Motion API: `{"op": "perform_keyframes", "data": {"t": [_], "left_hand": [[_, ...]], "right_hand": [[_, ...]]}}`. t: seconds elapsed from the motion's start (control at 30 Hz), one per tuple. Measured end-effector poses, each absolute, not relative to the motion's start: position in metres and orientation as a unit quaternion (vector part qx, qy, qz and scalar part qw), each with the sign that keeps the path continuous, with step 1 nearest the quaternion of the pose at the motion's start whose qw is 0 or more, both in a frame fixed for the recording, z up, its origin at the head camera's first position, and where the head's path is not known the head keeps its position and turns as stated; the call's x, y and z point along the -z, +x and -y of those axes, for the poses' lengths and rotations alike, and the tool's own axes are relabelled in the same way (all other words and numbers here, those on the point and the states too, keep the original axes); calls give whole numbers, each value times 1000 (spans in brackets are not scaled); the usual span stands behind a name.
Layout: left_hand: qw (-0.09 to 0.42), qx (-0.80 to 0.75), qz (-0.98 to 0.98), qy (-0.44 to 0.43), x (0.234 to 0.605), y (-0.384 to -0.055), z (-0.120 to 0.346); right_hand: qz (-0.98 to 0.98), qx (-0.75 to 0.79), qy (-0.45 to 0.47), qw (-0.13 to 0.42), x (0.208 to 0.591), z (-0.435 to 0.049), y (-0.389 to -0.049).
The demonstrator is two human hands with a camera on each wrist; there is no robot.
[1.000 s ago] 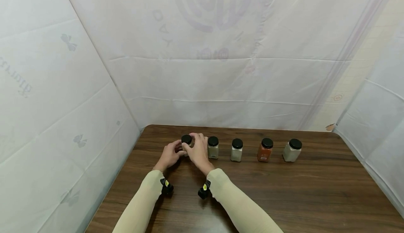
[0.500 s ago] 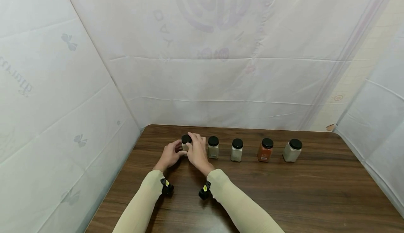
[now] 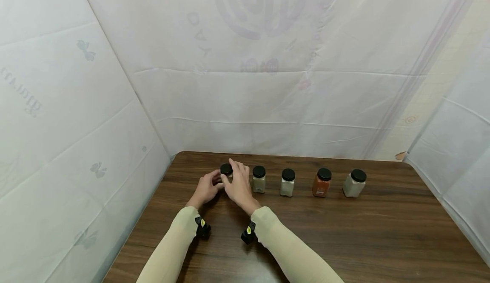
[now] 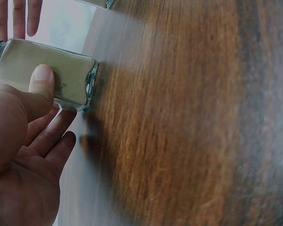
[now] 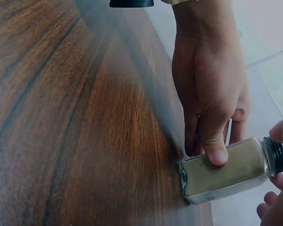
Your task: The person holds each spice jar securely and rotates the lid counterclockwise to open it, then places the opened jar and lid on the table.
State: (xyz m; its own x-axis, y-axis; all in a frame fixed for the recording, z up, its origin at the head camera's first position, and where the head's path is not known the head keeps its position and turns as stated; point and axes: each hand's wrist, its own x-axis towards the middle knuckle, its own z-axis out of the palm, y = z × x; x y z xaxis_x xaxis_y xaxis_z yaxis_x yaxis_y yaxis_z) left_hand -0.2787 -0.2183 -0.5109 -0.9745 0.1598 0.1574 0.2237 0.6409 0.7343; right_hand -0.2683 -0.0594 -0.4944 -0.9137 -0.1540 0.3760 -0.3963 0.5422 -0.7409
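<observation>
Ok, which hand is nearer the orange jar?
Right. The right hand is left of the orange jar, with two jars between them; the left hand is farther left, holding the leftmost jar.

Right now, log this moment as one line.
left hand: holds leftmost jar | right hand: at its black lid, contact unclear | lid: on | other four jars: standing in a row, untouched

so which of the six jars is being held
The row's leftmost jar: the left hand pinches its body, while the other five stand unheld to its right.
</observation>
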Motion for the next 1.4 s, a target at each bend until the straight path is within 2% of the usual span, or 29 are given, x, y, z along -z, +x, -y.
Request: {"op": "perform_keyframes", "data": {"t": [0.33, 0.97, 1.23, 1.4], "left_hand": [[38, 411, 904, -108, 511, -278, 219], [27, 411, 905, -105, 512, -281, 220], [47, 402, 907, -112, 511, -280, 219], [57, 407, 903, -126, 512, -279, 219]], "right_hand": [[849, -485, 121, 173, 495, 65, -268], [846, -491, 133, 161, 495, 67, -265], [831, -491, 144, 218, 497, 69, -265], [831, -506, 116, 199, 495, 71, -266]]}}
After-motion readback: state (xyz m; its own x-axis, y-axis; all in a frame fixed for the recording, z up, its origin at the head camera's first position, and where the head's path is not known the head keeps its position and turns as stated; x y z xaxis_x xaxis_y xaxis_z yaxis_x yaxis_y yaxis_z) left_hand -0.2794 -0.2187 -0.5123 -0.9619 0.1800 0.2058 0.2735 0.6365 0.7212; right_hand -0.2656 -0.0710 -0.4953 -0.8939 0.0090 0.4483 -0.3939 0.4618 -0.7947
